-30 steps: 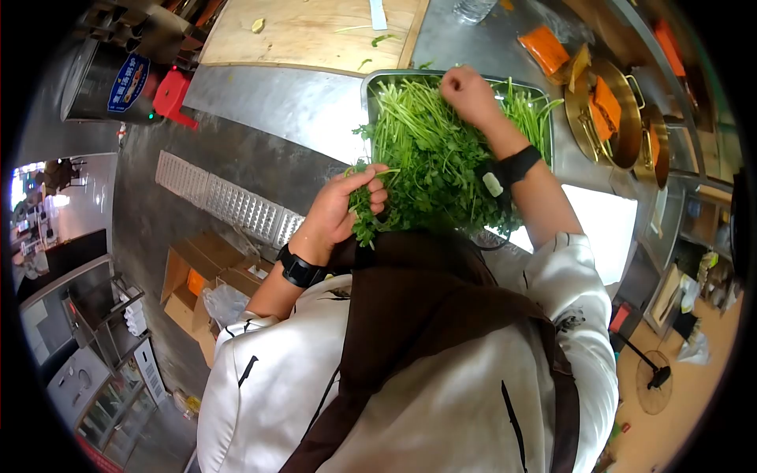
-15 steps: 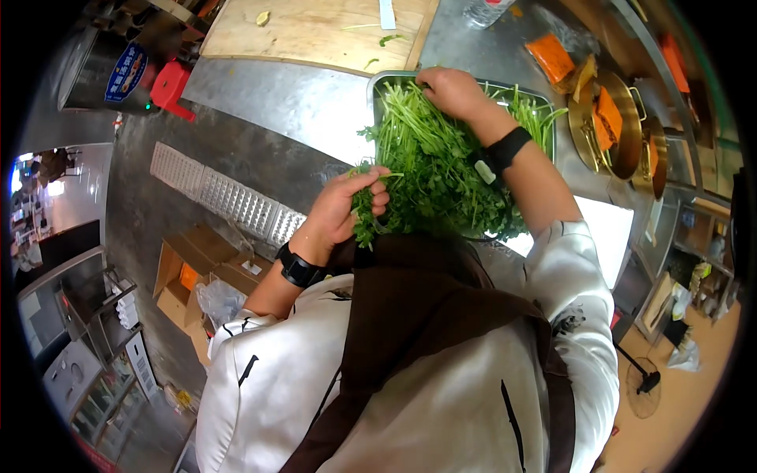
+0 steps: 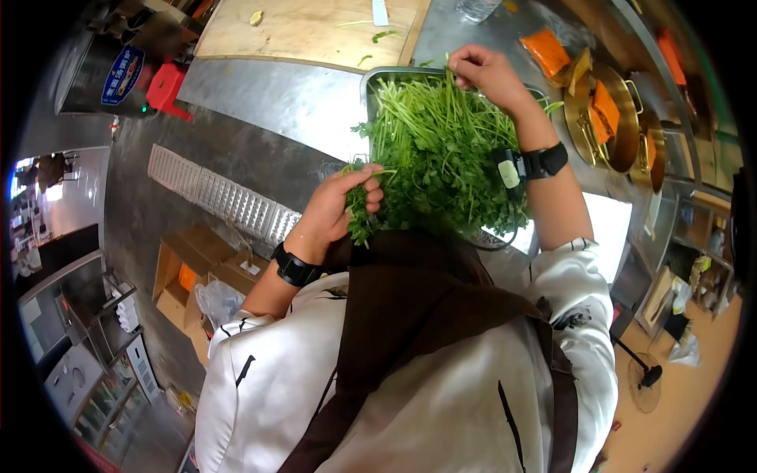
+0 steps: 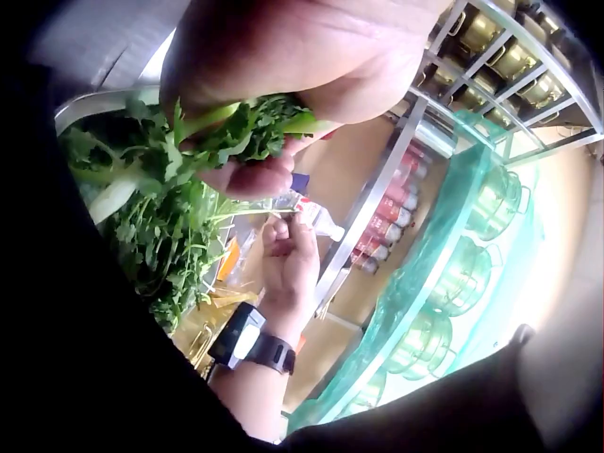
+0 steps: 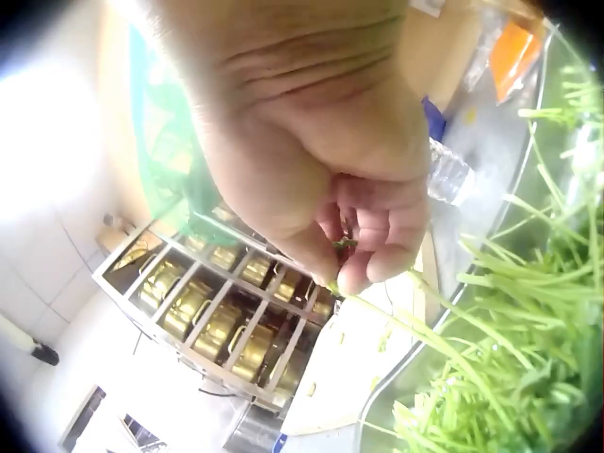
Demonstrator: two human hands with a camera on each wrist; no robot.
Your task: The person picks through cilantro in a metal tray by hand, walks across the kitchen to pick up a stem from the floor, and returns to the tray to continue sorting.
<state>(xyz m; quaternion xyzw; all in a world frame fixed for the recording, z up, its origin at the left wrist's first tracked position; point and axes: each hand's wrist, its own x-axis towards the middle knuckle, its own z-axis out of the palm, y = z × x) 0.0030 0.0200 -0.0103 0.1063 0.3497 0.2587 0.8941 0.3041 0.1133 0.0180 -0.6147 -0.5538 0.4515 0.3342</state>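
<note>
A metal tray (image 3: 365, 93) is heaped with cilantro (image 3: 430, 150), its pale stems toward the far rim and its leaves toward the person's apron. At the tray's left side, the left hand (image 3: 331, 206) grips a small bunch of cilantro (image 4: 255, 127), with leaves spilling below the curled fingers. Over the far rim, the right hand (image 3: 493, 77) pinches a thin cilantro stem (image 3: 449, 63) between thumb and fingertips. In the right wrist view that stem (image 5: 406, 326) slants down from the fingertips toward the pile.
Beyond the tray lies a wooden board (image 3: 307, 31) with scraps on it. A plastic bottle (image 3: 475, 8), an orange packet (image 3: 544, 51) and brass pots (image 3: 623, 146) stand at the right. A red stool (image 3: 165, 91) and cardboard box (image 3: 193, 256) are on the left.
The right hand reached left over the stems, then came back up and right, now with a stem pinched at its fingertips. The left hand has stayed in place with its bunch.
</note>
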